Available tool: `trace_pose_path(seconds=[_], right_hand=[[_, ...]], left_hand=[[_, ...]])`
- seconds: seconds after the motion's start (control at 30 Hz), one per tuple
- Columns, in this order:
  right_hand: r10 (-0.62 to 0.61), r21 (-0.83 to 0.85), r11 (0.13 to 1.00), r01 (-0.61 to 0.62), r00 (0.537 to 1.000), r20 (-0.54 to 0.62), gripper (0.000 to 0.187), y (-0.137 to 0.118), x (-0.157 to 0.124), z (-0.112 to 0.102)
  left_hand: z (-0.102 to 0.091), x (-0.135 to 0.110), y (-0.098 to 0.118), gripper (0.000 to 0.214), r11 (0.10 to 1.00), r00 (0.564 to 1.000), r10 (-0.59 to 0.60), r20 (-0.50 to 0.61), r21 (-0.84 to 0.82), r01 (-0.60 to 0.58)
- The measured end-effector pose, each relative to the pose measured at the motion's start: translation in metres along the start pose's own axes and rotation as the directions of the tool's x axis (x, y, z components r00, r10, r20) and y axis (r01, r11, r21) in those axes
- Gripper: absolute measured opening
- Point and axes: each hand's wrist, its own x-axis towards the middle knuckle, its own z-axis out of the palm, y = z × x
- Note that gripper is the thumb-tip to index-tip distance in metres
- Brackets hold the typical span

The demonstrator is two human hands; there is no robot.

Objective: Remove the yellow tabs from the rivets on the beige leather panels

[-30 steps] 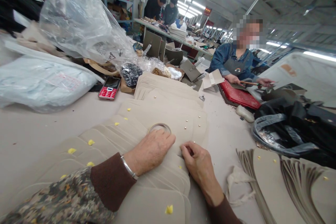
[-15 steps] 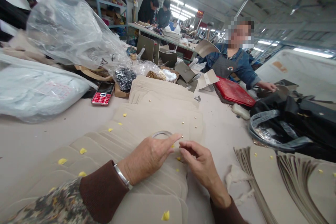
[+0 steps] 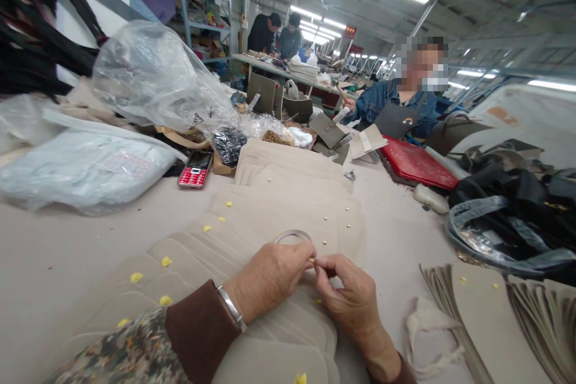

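My left hand (image 3: 276,270) and my right hand (image 3: 348,291) meet fingertip to fingertip over the overlapping beige panels (image 3: 279,204). Both are closed in a pinch, and a tiny yellow piece (image 3: 311,260) shows between their fingertips. Behind my left fingers the upper arc of a thin ring like a tape roll (image 3: 292,233) sticks up; its lower part is hidden, so I cannot tell whether the hand holds it. Small gold studs (image 3: 325,218) dot the right side of the panels. Yellow bits (image 3: 166,261) are on the panels at the left.
A red-keyed phone (image 3: 195,170) and plastic-wrapped goods (image 3: 85,162) lie to the left. On the right are a red slab (image 3: 418,162), black bags with wrapped handles (image 3: 508,222) and fanned beige strips (image 3: 477,318). A co-worker (image 3: 405,108) sits across the table.
My left fingers have closed in and come together with my right fingertips. The view has shifted, so things appear farther right and lower. The co-worker's arm has drawn back from the bags.
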Motion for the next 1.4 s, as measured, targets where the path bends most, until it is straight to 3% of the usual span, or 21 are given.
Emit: trace_pose_path(seconds=[0.07,0.13,0.23,0.3,0.37,0.43,0.57,0.77,0.87,1.0,1.1,1.17,1.23,1.4], right_hand=[[0.092,0.052,0.994,-0.091,0.996,-0.015,0.013,-0.005,0.001,0.001],[0.287,0.179,0.942,-0.285,0.958,0.012,0.011,-0.009,0.004,0.001],[0.574,0.407,0.713,-0.571,0.809,0.128,0.018,-0.006,0.011,0.001],[0.676,0.490,0.565,-0.664,0.713,0.186,0.024,0.005,0.015,-0.001],[0.731,0.501,0.491,-0.713,0.650,0.209,0.030,0.021,0.017,-0.005],[0.748,0.477,0.474,-0.741,0.624,0.226,0.035,0.035,0.017,-0.008],[0.715,0.392,0.540,-0.745,0.652,0.253,0.037,0.045,0.017,-0.005],[0.603,0.079,0.783,-0.617,0.785,0.142,0.028,0.040,0.025,0.004],[0.551,-0.032,0.833,-0.552,0.824,0.136,0.026,0.043,0.027,0.006],[0.578,0.032,0.808,-0.589,0.801,0.159,0.024,0.048,0.025,0.006],[0.671,0.232,0.687,-0.688,0.724,0.158,0.039,0.051,0.021,0.003],[0.691,0.334,0.620,-0.710,0.695,0.196,0.038,0.051,0.018,0.000],[0.670,0.317,0.639,-0.701,0.710,0.218,0.033,0.049,0.016,-0.002],[0.598,0.018,0.795,-0.607,0.788,0.147,0.030,0.045,0.020,0.002]], left_hand=[[0.000,0.001,0.001,0.010,0.999,1.000,0.004,-0.031,0.036,-0.003],[0.002,0.001,0.002,0.014,0.996,0.994,0.049,-0.101,0.077,-0.041],[0.006,0.001,0.005,0.017,0.987,0.970,0.146,-0.196,0.098,-0.129],[0.007,0.001,0.006,0.018,0.983,0.966,0.165,-0.200,0.108,-0.145],[0.009,0.001,0.004,0.015,0.983,0.982,0.120,-0.148,0.153,-0.097],[0.010,0.003,0.001,0.013,0.973,0.997,0.038,-0.069,0.231,-0.021],[0.012,0.005,-0.003,0.012,0.939,0.996,-0.068,0.064,0.341,0.042],[0.014,0.005,-0.003,0.012,0.933,0.988,-0.088,0.130,0.358,0.036],[0.014,0.005,-0.003,0.013,0.936,0.986,-0.094,0.135,0.351,0.041],[0.013,0.004,-0.003,0.014,0.939,0.985,-0.105,0.137,0.339,0.053],[0.012,0.005,-0.002,0.014,0.939,0.982,-0.120,0.144,0.338,0.065],[0.011,0.006,-0.002,0.014,0.938,0.980,-0.128,0.151,0.339,0.071],[0.010,0.007,-0.003,0.013,0.938,0.979,-0.133,0.156,0.338,0.074],[0.011,0.007,-0.003,0.013,0.939,0.978,-0.131,0.160,0.335,0.071]])
